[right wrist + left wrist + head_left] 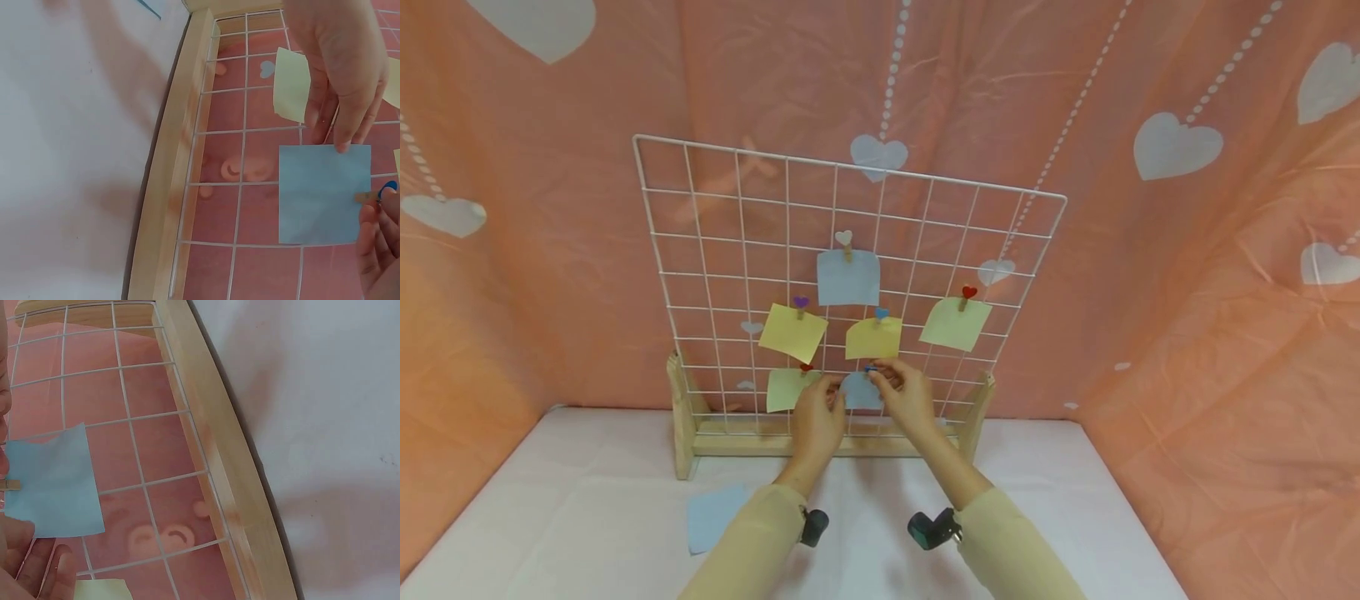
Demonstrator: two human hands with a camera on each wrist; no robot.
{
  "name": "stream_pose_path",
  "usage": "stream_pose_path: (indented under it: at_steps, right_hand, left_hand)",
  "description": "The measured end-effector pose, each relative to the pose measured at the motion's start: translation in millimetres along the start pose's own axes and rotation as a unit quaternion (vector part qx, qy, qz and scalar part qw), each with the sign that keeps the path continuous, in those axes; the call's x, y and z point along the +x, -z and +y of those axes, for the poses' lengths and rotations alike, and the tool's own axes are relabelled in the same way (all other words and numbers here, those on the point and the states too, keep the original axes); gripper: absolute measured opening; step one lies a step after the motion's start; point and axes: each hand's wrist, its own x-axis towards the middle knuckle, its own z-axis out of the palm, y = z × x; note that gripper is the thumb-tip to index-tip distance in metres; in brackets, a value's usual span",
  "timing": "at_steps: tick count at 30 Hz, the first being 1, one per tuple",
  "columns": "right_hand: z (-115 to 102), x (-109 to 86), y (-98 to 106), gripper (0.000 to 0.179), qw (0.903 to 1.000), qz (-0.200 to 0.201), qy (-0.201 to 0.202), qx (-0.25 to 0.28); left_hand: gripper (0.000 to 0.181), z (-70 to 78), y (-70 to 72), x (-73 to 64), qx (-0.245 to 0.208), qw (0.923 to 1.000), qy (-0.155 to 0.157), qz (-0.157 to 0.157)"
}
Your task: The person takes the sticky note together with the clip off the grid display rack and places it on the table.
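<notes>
A blue paper note [860,393] lies against the lower middle of the white wire grid [722,275]. My left hand [818,421] pinches the note's left edge, thumb in front and fingers behind it. At the note's top edge, my right hand [912,402] pinches a small wooden clothespin [367,197] with a blue heart [389,187]. In the left wrist view the clothespin's wooden tip overlaps the note [56,484]. Beside the left hand hangs a pale green note [782,390] under a red heart clip [807,367], partly covered by that hand.
Higher up hang another blue note [848,279], two yellow notes, one at left [792,333], and a green note [957,325], each under a heart clip. A wooden stand [745,444] carries the grid. Another blue note [715,518] lies on the white table [602,467].
</notes>
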Motion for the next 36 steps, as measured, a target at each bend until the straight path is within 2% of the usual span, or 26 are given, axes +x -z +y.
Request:
stream_pose_path:
  at_steps: [4,7,17,21,25,29,36]
  right_hand:
    - [0.9,-0.6,-0.3,0.017,0.9979,0.022,0.041,-0.046]
    - [1.1,-0.6,-0.8,0.017,0.9965,0.041,0.049,-0.054]
    - [1.7,0.3,0.9,0.017,0.9968,0.076,0.001,0.027]
    - [1.1,-0.9,3.1,0.018,0.9951,0.083,-0.002,0.053]
    - [0.3,-2.9,4.6,0.018,0.9941,0.084,-0.006,0.068]
    - [0.6,-5.9,6.1,0.019,0.9929,0.074,-0.028,0.089]
    - [4.3,-10.7,12.8,0.019,0.9931,0.07,-0.04,0.085]
  left_hand:
    - [0.014,2.8,0.8,0.0,-0.005,0.9998,0.02,-0.001]
    - [0.014,3.7,1.0,-1.0,-0.007,0.9996,0.029,-0.003]
    - [0.011,4.6,2.4,-2.9,0.009,0.9994,0.034,0.009]
    - [0.01,4.0,2.1,-4.9,0.005,0.9996,0.021,0.017]
    - [0.009,3.3,4.0,-7.7,-0.009,0.9996,0.017,0.021]
    - [0.01,0.8,7.6,-10.4,-0.021,0.9994,0.025,0.014]
    - [0.013,-4.8,15.5,-15.0,-0.021,0.9997,0.005,0.012]
